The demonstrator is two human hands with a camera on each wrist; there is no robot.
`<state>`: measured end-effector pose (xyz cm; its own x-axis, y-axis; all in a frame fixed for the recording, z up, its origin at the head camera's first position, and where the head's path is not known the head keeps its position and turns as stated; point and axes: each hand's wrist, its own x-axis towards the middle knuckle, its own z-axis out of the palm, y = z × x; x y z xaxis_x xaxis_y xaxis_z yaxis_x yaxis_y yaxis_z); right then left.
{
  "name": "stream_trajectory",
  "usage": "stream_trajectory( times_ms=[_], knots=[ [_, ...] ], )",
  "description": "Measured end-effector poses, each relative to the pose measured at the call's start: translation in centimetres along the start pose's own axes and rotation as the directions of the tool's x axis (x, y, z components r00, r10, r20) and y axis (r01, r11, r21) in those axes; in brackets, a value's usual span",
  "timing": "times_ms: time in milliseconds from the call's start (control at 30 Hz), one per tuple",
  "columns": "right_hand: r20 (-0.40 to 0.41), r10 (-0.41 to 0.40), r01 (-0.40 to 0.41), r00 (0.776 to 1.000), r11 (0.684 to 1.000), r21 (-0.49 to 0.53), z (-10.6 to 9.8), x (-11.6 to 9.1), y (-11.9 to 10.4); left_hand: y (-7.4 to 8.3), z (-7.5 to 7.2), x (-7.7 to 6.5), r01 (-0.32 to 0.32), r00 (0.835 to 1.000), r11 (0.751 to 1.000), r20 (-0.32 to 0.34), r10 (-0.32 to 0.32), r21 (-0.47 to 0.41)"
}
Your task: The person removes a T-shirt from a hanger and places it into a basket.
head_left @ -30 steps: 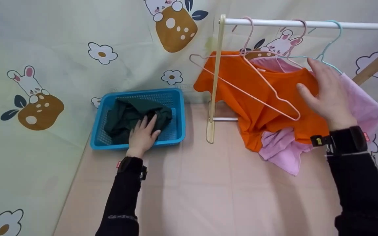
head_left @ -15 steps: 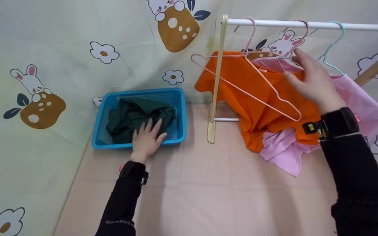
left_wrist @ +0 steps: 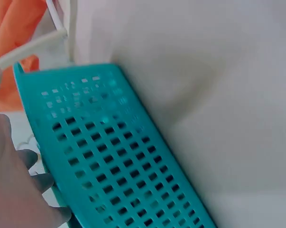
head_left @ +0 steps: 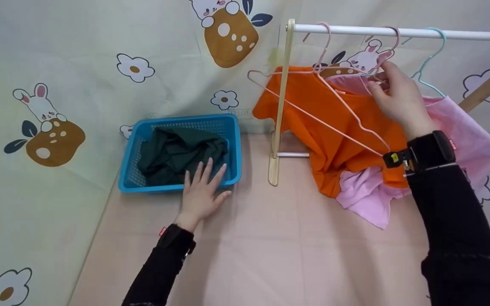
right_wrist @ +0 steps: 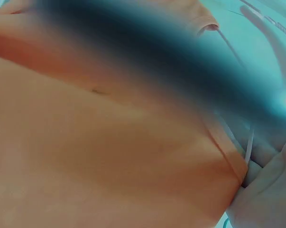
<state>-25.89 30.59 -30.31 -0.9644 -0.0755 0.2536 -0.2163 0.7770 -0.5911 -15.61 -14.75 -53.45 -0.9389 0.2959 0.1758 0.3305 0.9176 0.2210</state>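
With thumb and fingers my right hand (head_left: 402, 100) pinches a pink hanger (head_left: 396, 39) just below its hook. That hanger carries an orange T-shirt (head_left: 330, 114), which fills much of the right wrist view. My left hand (head_left: 200, 193) is spread, its fingertips over the front rim of a blue plastic basket (head_left: 143, 188). A crumpled dark green garment (head_left: 177, 155) lies inside the basket. In the left wrist view the fingers (left_wrist: 43, 180) are beside the basket's perforated wall (left_wrist: 109, 156); whether they touch it I cannot tell.
A white rail (head_left: 355, 29) on a wooden stand (head_left: 283, 97) bears the hangers. A bare pink hanger (head_left: 329, 37) hangs at the left, in front of the orange T-shirt. Behind it, a teal hanger (head_left: 425, 59) carries a pink garment (head_left: 462, 127). A patterned cloth (head_left: 100, 106) forms the backdrop.
My right hand has moved left from near the teal hanger and now pinches the pink one. My left hand has drawn back from the green garment toward the basket's front right.
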Motion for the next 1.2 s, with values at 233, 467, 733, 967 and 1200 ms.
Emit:
stream_trajectory(
  times_ms=[233, 467, 733, 967, 1200],
  knots=[
    [-0.06, 0.13, -0.127, 0.99, 0.991, 0.044, 0.1, 1.1, -1.3, 2.3, 0.0, -0.7, -0.067, 0.998, 0.998, 0.001, 0.067, -0.018],
    [-0.074, 0.249, -0.235, 0.966, 0.958, 0.162, -0.6, 2.2, -2.2, 4.3, 0.1, -1.2, -0.124, 0.992, 0.992, 0.029, 0.124, -0.019],
    [-0.135, 0.245, -0.177, 0.96, 0.906, 0.385, -1.9, 1.9, -2.3, 6.0, 0.7, -2.1, -0.195, 0.981, 0.981, 0.02, 0.195, -0.014],
    [-0.15, 0.264, -0.148, 0.953, 0.835, 0.53, -2.9, 0.7, -1.9, 6.8, 1.8, -2.7, -0.211, 0.977, 0.977, 0.031, 0.212, -0.044],
    [-0.24, 0.238, -0.066, 0.941, 0.826, 0.559, -3.8, 0.2, -2.3, 6.9, 2.3, -2.8, -0.211, 0.976, 0.976, 0.05, 0.213, -0.045]
  ],
)
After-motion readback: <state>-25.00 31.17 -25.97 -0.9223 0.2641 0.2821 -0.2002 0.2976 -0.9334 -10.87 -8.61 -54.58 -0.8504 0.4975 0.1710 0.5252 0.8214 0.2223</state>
